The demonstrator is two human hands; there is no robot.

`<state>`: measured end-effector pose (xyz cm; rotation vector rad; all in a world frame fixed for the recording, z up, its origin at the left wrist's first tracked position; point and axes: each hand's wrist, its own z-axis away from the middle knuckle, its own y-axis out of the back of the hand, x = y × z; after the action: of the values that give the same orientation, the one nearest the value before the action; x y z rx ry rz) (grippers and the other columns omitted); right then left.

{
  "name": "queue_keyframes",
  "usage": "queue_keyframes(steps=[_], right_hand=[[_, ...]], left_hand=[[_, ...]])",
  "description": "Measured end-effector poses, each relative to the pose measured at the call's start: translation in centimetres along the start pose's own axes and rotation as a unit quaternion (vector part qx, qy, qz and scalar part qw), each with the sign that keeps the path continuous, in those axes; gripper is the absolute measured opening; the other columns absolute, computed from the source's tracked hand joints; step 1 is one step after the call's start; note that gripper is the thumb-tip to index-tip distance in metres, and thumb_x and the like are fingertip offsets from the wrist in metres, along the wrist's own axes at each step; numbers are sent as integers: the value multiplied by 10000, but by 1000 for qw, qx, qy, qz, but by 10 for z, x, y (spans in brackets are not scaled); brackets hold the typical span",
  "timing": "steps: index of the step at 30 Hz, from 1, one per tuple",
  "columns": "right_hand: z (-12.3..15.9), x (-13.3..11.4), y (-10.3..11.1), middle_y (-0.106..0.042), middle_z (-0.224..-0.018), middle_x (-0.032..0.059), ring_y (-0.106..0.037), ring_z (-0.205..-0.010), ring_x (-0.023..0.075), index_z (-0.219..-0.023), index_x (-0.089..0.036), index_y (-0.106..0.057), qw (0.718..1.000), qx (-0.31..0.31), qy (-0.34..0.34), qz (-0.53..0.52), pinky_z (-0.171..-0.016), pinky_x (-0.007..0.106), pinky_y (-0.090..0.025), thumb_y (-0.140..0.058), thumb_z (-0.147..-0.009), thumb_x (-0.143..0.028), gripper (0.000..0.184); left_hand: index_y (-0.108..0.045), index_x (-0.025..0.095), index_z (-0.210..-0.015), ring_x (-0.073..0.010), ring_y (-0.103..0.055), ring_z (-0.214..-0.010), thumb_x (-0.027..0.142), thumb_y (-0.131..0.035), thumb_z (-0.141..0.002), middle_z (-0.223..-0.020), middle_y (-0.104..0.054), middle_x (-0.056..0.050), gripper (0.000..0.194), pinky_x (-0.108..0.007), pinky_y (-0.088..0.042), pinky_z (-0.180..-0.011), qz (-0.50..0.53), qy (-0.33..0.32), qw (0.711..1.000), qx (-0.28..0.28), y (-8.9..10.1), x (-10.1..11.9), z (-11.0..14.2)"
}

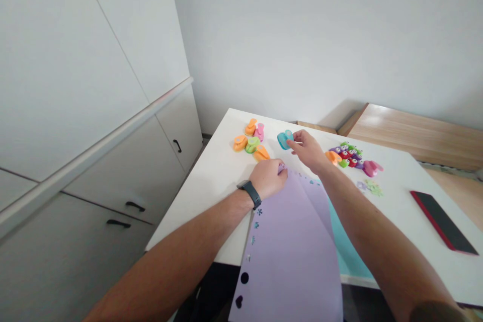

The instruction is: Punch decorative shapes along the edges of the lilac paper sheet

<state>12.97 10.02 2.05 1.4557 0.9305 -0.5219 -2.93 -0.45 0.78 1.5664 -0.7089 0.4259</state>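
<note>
A purple paper sheet (290,251) has a row of punched shapes down its left edge and more along its top edge. My left hand (268,179), with a dark watch on the wrist, is closed on the sheet's top edge, and the sheet's near end hangs over the table edge. Beyond it, my right hand (307,148) grips a blue craft punch (285,139) between thumb and fingers, just above or on the table; which one I cannot tell. Part of a turquoise sheet (347,246) shows under the purple one, below my right forearm.
Several orange, pink and green craft punches (252,145) are grouped at the table's back left. Colourful googly-eyed pieces (349,153) and a pink punch (373,167) lie at the right, with small paper cut-outs (373,187) nearer. A dark, red-edged flat object (443,221) lies far right.
</note>
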Motion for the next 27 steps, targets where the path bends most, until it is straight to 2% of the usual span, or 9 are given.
queue_keyframes(steps=[4,7,10,12,15,18,23,27], right_hand=[[19,18,32,-686,-908,-9,-630,-828,149,-965,-243,-510,979,-5,-11,-202,-682,263,-506,-752,-841,-463,349],[35,30,60,-655,-867,-30,-583,-754,122,-930,-265,-534,947,-14,-12,-320,-617,230,-453,-800,-826,-402,316],[50,42,83,-657,-914,-33,-596,-771,127,-940,-298,-570,921,-23,-22,-388,-627,246,-473,-812,-827,-355,273],[59,51,93,-676,-964,-31,-633,-825,154,-984,-332,-587,915,-28,-34,-401,-665,281,-509,-825,-811,-356,295],[68,64,98,-698,-1049,-17,-673,-915,199,-1097,-377,-604,913,-23,-48,-404,-710,331,-536,-841,-786,-364,391],[75,74,98,-707,-1077,-1,-678,-942,207,-1175,-367,-617,907,2,-48,-419,-698,323,-514,-834,-790,-335,443],[77,79,98,-726,-1083,9,-667,-899,189,-1102,-293,-672,884,34,-74,-460,-675,311,-474,-853,-750,-281,397],[74,80,98,-740,-1062,34,-657,-901,192,-1038,-245,-707,869,39,-88,-485,-680,313,-466,-814,-780,-288,282]], left_hand=[[-746,201,-918,-218,-712,-895,297,-545,-933,-919,-783,-76,223,-296,-472,-752,13,7,1000,12,3,0,-2],[-741,193,-925,-206,-704,-863,304,-537,-938,-912,-781,-68,233,-289,-460,-729,22,10,999,21,5,0,-3],[-738,188,-928,-200,-692,-811,321,-530,-942,-901,-778,-64,247,-290,-443,-678,29,11,999,23,5,-1,-4],[-739,186,-917,-200,-690,-808,334,-540,-937,-896,-778,-61,249,-288,-448,-688,48,9,998,34,5,-1,-4],[-744,195,-940,-201,-697,-826,351,-542,-935,-912,-782,-42,256,-288,-466,-732,74,12,996,39,4,0,-5],[-747,200,-948,-208,-702,-853,383,-549,-932,-922,-784,-29,270,-288,-474,-743,84,19,996,39,4,-1,-6],[-750,197,-946,-217,-700,-893,404,-549,-943,-943,-781,-28,289,-298,-483,-797,89,1,995,50,7,-4,-10],[-754,198,-967,-204,-695,-843,418,-585,-932,-908,-770,-13,279,-288,-484,-737,104,20,992,73,11,-4,-12]])
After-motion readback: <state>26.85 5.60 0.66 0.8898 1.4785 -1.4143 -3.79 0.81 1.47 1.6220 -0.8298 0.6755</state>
